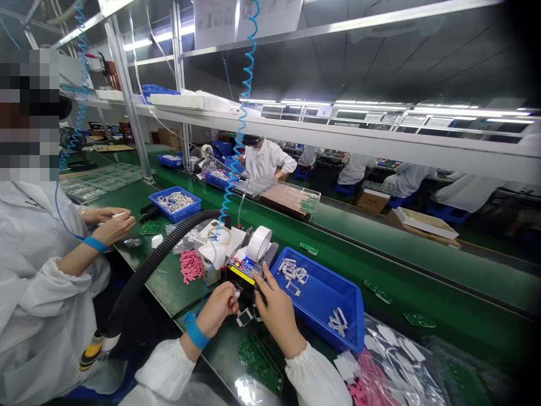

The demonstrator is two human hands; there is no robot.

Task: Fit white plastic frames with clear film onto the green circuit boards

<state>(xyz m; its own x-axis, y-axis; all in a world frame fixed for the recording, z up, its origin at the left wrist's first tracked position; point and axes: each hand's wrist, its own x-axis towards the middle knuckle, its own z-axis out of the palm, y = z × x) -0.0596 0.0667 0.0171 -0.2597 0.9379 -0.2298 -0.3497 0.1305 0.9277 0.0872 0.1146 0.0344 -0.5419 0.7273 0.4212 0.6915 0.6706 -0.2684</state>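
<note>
In front of me stands a tape dispenser with lit buttons, a yellow strip and a white roll of tape on top. My left hand, with a blue band at the wrist, is closed at the dispenser's front; a small whitish bit shows at its fingertips, too small to name. My right hand is open, its fingers stretched over the dispenser's right front edge by the buttons. Below the hands lie a white rectangular frame and several green circuit boards.
A blue tray holding white frames stands right of the dispenser. Pink pieces and a black hose are to the left. A co-worker's hands work beside a blue bin. A coiled blue hose hangs ahead.
</note>
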